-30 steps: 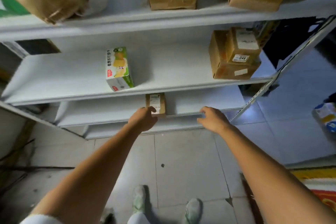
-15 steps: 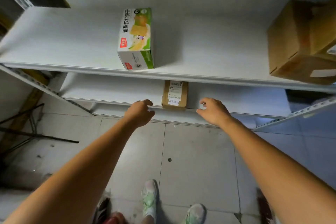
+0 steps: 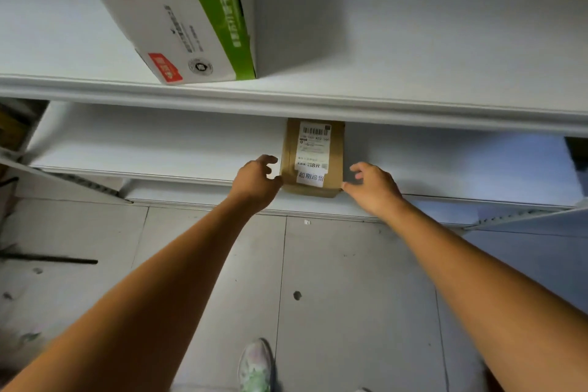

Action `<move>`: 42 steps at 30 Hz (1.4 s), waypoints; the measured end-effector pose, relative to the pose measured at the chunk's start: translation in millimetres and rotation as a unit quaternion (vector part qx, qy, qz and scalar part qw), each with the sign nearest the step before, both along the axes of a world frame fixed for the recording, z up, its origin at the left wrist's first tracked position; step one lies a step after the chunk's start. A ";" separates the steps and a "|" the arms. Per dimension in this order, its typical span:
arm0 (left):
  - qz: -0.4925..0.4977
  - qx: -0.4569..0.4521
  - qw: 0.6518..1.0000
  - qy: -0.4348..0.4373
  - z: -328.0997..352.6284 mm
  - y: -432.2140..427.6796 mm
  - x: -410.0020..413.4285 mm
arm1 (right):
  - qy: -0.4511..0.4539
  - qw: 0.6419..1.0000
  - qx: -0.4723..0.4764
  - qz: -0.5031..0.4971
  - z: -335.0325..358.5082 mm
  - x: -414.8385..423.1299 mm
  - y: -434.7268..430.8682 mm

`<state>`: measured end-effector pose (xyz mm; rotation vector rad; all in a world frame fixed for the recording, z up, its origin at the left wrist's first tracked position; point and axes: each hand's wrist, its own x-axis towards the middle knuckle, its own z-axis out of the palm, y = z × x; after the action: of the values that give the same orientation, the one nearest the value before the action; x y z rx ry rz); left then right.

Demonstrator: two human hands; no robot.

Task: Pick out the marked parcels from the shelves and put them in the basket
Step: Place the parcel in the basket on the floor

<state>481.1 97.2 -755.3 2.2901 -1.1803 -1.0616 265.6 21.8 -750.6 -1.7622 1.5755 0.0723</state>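
Cardboard parcel (image 3: 313,157): at the shelf (image 3: 159,143) lip, so I flank it.
Left hand (image 3: 254,183): loosely curled, empty, beside it.
Right hand (image 3: 375,188): spread, empty, thumb touching its corner.

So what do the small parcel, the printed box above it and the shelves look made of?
Small parcel: matte brown cardboard, folded edges, white paper labels stuck on. Printed box: cardboard too, by its folded corners, with a smooth white-and-green printed coat. Shelves: likely white painted sheet metal, judging by the thin rolled front lip; painted board cannot be ruled out.
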 end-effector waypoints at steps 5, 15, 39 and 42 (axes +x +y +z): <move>0.007 -0.024 0.999 0.041 -34.9 -22.9 -2.5 | -0.003 1.000 -0.005 -0.013 -31.2 14.8 -21.9; 0.062 -0.030 0.989 0.131 -73.9 -40.0 4.8 | -0.140 0.983 0.027 -0.118 -65.3 25.3 -27.8; 0.084 -0.049 0.960 0.261 54.2 57.2 -60.9 | -0.157 0.976 0.007 -0.152 59.9 -44.2 63.6; 0.079 -0.052 0.959 0.266 98.8 84.0 -78.0 | -0.154 0.976 -0.003 -0.151 108.2 -63.4 90.9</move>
<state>403.0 181.2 -656.5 1.8107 -0.7981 -1.3958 202.2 112.7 -642.4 -1.4374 1.5909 -0.3380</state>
